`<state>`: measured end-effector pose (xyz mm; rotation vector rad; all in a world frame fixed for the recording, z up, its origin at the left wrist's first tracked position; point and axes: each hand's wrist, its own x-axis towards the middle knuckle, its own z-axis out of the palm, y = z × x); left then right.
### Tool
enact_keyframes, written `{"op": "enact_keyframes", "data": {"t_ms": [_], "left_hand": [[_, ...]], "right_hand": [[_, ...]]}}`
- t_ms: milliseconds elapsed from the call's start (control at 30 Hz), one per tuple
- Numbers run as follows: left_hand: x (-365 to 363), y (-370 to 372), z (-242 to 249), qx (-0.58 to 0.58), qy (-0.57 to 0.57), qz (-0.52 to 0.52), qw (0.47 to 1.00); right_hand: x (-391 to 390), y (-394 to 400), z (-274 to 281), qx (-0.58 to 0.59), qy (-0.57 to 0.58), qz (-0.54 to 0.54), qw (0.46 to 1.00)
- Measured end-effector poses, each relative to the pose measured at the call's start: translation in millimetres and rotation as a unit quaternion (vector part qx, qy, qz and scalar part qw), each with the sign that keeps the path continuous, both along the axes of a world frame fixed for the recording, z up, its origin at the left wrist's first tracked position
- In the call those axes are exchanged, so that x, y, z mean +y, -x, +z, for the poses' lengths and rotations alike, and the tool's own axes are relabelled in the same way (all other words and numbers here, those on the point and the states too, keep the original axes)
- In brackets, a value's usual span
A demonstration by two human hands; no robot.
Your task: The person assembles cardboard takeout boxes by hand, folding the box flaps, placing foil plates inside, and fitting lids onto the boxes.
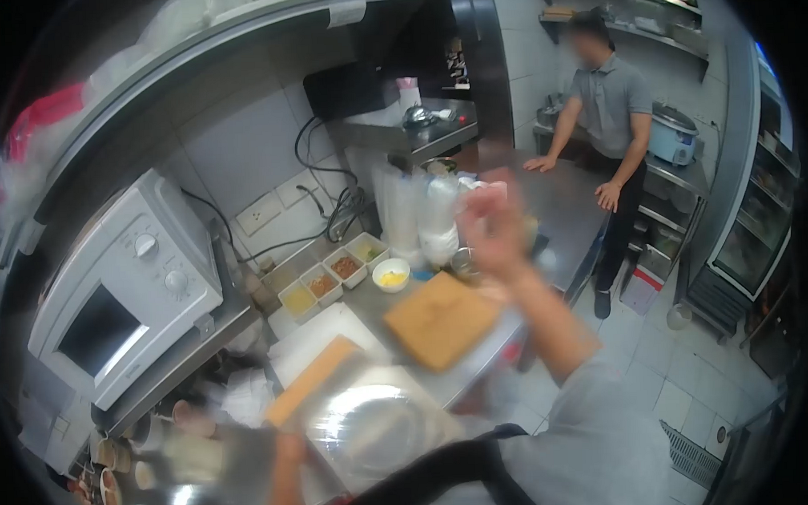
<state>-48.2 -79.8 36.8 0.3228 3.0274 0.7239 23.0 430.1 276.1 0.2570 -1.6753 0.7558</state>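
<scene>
- long tan rectangular board (312, 380): by the counter's white board (311, 343), long axis diagonal, far end pointing toward the small white round bowl (391, 275).
- left hand (289, 447): at its near end, grip unclear.
- right hand (492, 221): raised, blurred; cannot tell its opening.

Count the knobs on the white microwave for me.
2. The upper knob and, just below it, the lower knob are both on the front of the microwave. None seems hidden.

The right hand (492, 221) is raised, perhaps part-curled; the left hand (289, 451) sits low.
</scene>
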Motion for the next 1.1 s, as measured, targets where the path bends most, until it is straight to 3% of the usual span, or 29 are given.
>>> {"op": "enact_keyframes", "data": {"t_ms": [33,67,133,167,233,300,333,400,467,500,533,567,600,633,667,700,767,800,867,1100], "left_hand": [[0,-4,8,0.009,0.016,-0.015,1.0],[-2,-2,-1,0.03,0.017,-0.024,0.999],[-13,11,-30,0.087,0.008,-0.034,0.996],[-22,24,-51,0.121,-0.002,-0.034,0.992],[-49,59,-94,0.1,0.013,-0.031,0.994],[-57,74,-104,0.145,0.011,-0.028,0.989],[-58,78,-103,0.167,0.011,-0.026,0.986],[-61,85,-96,0.161,0.014,-0.02,0.987],[-63,89,-92,0.143,0.03,-0.007,0.989],[-63,89,-95,0.131,0.039,0.003,0.991],[-65,91,-104,0.132,0.012,0.001,0.991],[-66,96,-114,0.135,-0.017,-0.001,0.991],[-70,99,-119,0.132,-0.025,-0.009,0.991],[-74,102,-124,0.13,-0.032,-0.017,0.991],[-78,105,-124,0.122,-0.017,-0.033,0.992],[-78,107,-123,0.118,-0.015,-0.043,0.992],[-77,108,-120,0.112,-0.025,-0.053,0.992],[-78,108,-120,0.114,-0.028,-0.055,0.992],[-83,108,-124,0.124,-0.025,-0.059,0.99],[-93,100,-125,0.092,0.022,-0.093,0.991]], "right_hand": [[20,-30,35,0.161,0.002,-0.043,0.986],[36,-57,61,0.303,0.02,-0.016,0.953],[34,-150,111,0.379,-0.111,-0.222,0.891],[52,-184,117,0.469,-0.169,-0.163,0.851],[46,-270,138,0.539,-0.343,-0.249,0.728],[2,-314,141,0.529,-0.437,-0.244,0.686],[-12,-325,140,0.517,-0.442,-0.239,0.693],[-10,-311,130,0.475,-0.364,-0.202,0.775],[4,-265,110,0.382,-0.201,-0.114,0.895],[3,-229,99,0.297,-0.114,-0.085,0.944],[-22,-180,94,0.175,-0.044,-0.123,0.976],[-36,-150,68,-0.091,-0.001,-0.251,0.964],[-38,-113,51,-0.194,-0.036,-0.087,0.976],[-6,-52,-20,-0.409,-0.089,-0.022,0.908],[-25,-28,-52,-0.498,-0.137,0.049,0.855],[-17,18,-148,-0.515,-0.08,0.149,0.84],[-71,47,-176,-0.563,-0.249,0.11,0.781],[-83,64,-215,-0.47,-0.208,0.192,0.836],[-122,80,-225,-0.506,-0.173,0.249,0.807],[-169,125,-248,-0.569,-0.091,0.204,0.792]]}}
